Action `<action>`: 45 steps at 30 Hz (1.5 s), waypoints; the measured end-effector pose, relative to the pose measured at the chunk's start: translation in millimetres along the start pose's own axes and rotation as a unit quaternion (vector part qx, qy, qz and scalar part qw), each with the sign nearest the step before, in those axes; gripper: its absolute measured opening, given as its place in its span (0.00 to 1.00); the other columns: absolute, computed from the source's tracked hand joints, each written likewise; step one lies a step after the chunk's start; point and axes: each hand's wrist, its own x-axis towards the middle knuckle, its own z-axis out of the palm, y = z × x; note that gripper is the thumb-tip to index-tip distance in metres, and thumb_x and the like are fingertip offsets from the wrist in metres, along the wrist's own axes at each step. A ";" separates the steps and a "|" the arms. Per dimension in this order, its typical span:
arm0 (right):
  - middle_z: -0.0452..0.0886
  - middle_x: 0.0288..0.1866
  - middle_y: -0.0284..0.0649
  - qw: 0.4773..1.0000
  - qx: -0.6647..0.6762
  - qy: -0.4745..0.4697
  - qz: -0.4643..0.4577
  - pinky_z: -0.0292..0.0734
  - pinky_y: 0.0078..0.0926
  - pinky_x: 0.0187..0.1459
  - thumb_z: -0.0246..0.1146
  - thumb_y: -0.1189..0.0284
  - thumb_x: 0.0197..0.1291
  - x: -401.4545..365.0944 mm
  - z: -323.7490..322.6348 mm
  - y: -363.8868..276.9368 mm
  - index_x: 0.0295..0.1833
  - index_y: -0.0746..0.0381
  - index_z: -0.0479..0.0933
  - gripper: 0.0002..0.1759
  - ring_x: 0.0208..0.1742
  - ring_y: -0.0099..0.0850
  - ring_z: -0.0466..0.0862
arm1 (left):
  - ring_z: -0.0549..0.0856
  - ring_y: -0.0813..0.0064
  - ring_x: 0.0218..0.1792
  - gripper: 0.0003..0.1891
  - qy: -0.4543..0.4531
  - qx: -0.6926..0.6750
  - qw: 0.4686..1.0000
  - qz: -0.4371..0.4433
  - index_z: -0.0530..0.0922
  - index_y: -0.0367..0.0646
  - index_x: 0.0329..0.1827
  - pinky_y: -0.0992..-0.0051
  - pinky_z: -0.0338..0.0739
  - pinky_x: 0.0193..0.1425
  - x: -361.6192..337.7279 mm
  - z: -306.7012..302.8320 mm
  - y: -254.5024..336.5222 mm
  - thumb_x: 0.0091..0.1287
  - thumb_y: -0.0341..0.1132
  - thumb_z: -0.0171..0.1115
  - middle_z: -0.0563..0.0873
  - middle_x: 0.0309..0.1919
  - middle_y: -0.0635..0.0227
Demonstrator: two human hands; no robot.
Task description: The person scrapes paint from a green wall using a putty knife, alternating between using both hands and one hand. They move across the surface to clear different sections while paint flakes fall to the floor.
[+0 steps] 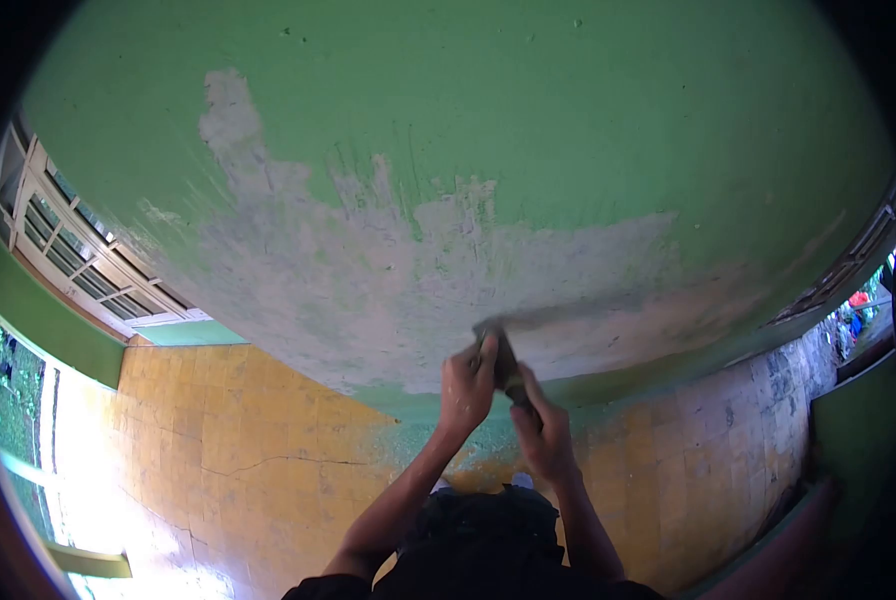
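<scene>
The scraping tool sits at centre frame, its working end pressed against the lower part of the wall, at the bottom edge of the bare patch. The tool is dark and mostly covered, so its exact type cannot be confirmed.

The left hand grips the tool from the left, fingers curled tightly around it. The right hand holds it from below and to the right, fingers closed on the handle end. Both forearms rise from the near edge of the view, above a dark garment.

The bare patch is grey and rough and spreads left and right across the green paint. Its upper border is ragged. Below the wall lies a yellow tiled floor with a visible crack. A louvred window stands at far left, and an opening to the outside at far right.

Probable faults:
- The tool slips off the wall. Cause: heavy two-handed pressure on an uneven surface.
- The knuckles strike the plaster. Cause: the hands sit close to the working end.
- The plaster is gouged. Cause: too steep a blade angle.
</scene>
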 end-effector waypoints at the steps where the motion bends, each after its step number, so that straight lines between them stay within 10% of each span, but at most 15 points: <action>1: 0.85 0.38 0.58 0.993 -0.022 -0.064 0.093 0.78 0.32 0.44 0.57 0.76 0.70 -19.4 -7.3 18.1 0.81 0.65 0.62 0.34 0.39 0.35 0.88 | 0.89 0.62 0.25 0.25 -0.088 0.049 0.992 -0.070 0.80 0.27 0.31 0.61 0.79 0.32 -15.8 -14.1 -24.1 0.79 0.44 0.58 0.82 0.20 0.48; 5: 0.81 0.39 0.65 0.954 -0.188 -0.147 0.183 0.78 0.38 0.41 0.58 0.73 0.69 -96.3 -39.0 94.5 0.82 0.57 0.61 0.36 0.37 0.54 0.86 | 0.87 0.70 0.19 0.25 -0.222 0.239 0.919 -0.221 0.85 0.29 0.35 0.69 0.83 0.29 -80.4 -77.2 -134.0 0.81 0.45 0.54 0.86 0.19 0.59; 8: 0.83 0.34 0.53 0.969 -0.173 -0.081 0.153 0.77 0.35 0.35 0.59 0.74 0.69 -103.9 -70.7 88.2 0.83 0.57 0.59 0.38 0.29 0.41 0.85 | 0.88 0.71 0.23 0.23 -0.191 0.170 0.927 -0.274 0.85 0.29 0.43 0.70 0.85 0.34 -97.3 -94.1 -132.6 0.82 0.44 0.53 0.89 0.26 0.58; 15: 0.76 0.37 0.32 0.963 0.254 0.058 0.074 0.63 0.15 0.21 0.53 0.78 0.72 -0.8 -86.2 -77.7 0.86 0.63 0.47 0.40 0.21 0.13 0.68 | 0.90 0.71 0.45 0.22 -0.193 -0.200 0.957 0.079 0.72 0.34 0.71 0.74 0.83 0.38 -20.8 18.8 90.1 0.85 0.41 0.48 0.86 0.56 0.56; 26: 0.78 0.37 0.33 0.969 0.242 0.027 0.039 0.64 0.16 0.23 0.51 0.79 0.71 18.6 -93.9 -93.8 0.85 0.67 0.49 0.38 0.23 0.13 0.69 | 0.86 0.75 0.21 0.24 -0.011 -0.266 0.960 0.083 0.77 0.33 0.36 0.76 0.77 0.24 16.8 90.1 170.1 0.84 0.45 0.48 0.84 0.24 0.61; 45: 0.77 0.33 0.31 0.974 0.222 0.045 0.012 0.63 0.16 0.22 0.50 0.79 0.71 32.3 -92.2 -98.5 0.84 0.70 0.51 0.37 0.22 0.12 0.68 | 0.82 0.79 0.21 0.22 0.023 -0.256 0.964 0.068 0.75 0.34 0.31 0.75 0.72 0.24 16.9 93.5 178.9 0.84 0.41 0.51 0.77 0.21 0.68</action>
